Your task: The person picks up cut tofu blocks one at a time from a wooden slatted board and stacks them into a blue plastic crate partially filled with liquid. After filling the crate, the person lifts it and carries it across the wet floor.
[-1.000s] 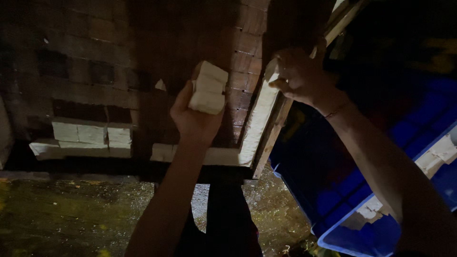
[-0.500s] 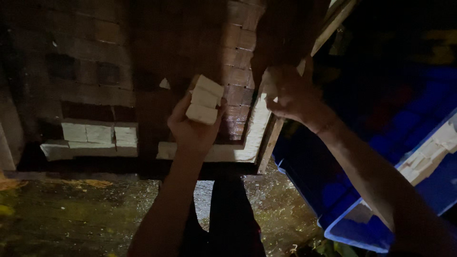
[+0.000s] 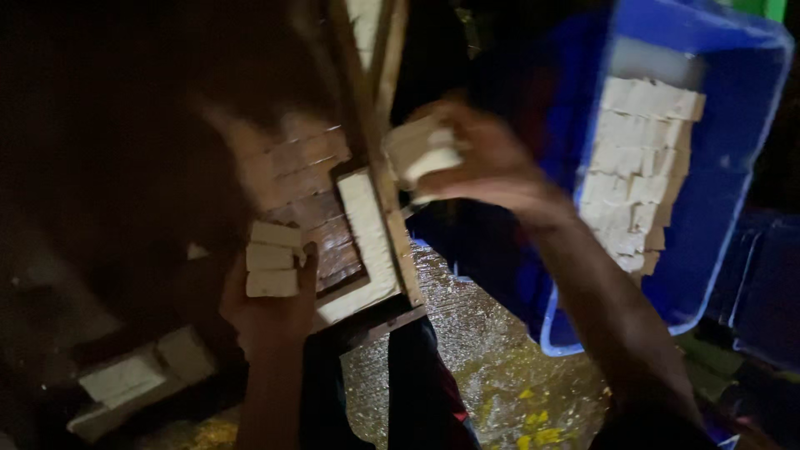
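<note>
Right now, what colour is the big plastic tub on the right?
Blue; the tub shows clearly in the head view, with pale blocks inside.

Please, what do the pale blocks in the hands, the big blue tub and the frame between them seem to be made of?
The pale blocks in the left hand look soft and matte, perhaps tofu or curd; the cut edges are straight. The blue tub looks like smooth moulded plastic with a slight sheen. The frame looks like rough, unpainted wood, brown with a visible slat shape.
</note>
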